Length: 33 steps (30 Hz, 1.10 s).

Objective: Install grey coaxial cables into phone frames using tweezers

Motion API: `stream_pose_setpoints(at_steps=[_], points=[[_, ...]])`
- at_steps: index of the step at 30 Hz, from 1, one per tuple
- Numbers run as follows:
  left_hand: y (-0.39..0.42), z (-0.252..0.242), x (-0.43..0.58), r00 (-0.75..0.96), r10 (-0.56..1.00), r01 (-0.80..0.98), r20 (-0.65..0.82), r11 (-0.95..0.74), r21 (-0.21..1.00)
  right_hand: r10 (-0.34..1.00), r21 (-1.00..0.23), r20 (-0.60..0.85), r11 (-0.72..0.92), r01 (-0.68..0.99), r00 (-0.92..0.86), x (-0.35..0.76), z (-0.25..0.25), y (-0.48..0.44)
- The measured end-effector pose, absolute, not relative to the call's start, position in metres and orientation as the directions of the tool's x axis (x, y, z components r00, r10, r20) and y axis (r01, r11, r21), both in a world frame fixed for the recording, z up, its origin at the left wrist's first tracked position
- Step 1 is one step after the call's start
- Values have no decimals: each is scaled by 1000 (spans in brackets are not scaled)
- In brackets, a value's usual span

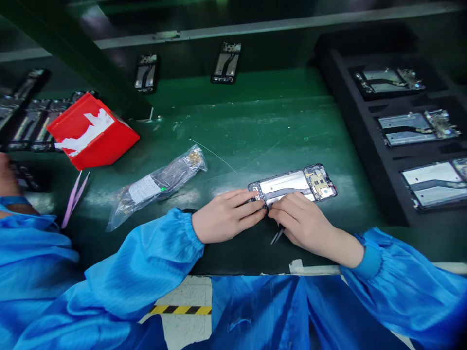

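Observation:
An open phone frame with bare metal plate and circuit board lies on the green mat. My left hand rests at its left end, fingers pressed together on the frame's corner. My right hand lies just below the frame, fingers closed in a pinch at the frame's lower left edge, with tweezers held in it and their tips sticking out under the hand. What the fingertips press on is hidden.
A clear bag of small parts lies left of my hands, with pink tweezers and a red bin beyond. A black foam tray at right holds phone frames. Two more frames sit on the belt. Another person's hand is at far left.

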<state>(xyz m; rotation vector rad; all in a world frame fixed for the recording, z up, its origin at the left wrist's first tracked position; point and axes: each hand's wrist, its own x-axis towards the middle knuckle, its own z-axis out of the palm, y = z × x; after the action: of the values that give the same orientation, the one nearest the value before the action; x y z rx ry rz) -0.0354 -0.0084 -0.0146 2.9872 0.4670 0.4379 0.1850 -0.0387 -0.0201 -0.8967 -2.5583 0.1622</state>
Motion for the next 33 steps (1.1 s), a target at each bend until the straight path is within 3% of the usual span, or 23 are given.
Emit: stream_pose_setpoints(at_steps=[6, 12, 21, 25, 33], points=[[-10, -15, -35, 905, 337, 310, 259, -940, 142, 654, -354, 360, 755, 552, -665, 179, -17, -39], [-9, -15, -34, 903, 345, 312, 257, -936, 161, 619, -345, 407, 785, 515, -671, 174, -17, -42], [-10, -13, -35, 909, 346, 312, 231, -934, 171, 652, -500, 376, 741, 448, -659, 192, -17, -43], [-11, -14, -37, 918, 351, 314, 185, -928, 201, 685, -398, 341, 725, 562, -644, 199, -19, -42], [-15, -14, -39, 921, 368, 328, 131, -911, 252, 547, -123, 383, 829, 545, -745, 193, -21, -42]])
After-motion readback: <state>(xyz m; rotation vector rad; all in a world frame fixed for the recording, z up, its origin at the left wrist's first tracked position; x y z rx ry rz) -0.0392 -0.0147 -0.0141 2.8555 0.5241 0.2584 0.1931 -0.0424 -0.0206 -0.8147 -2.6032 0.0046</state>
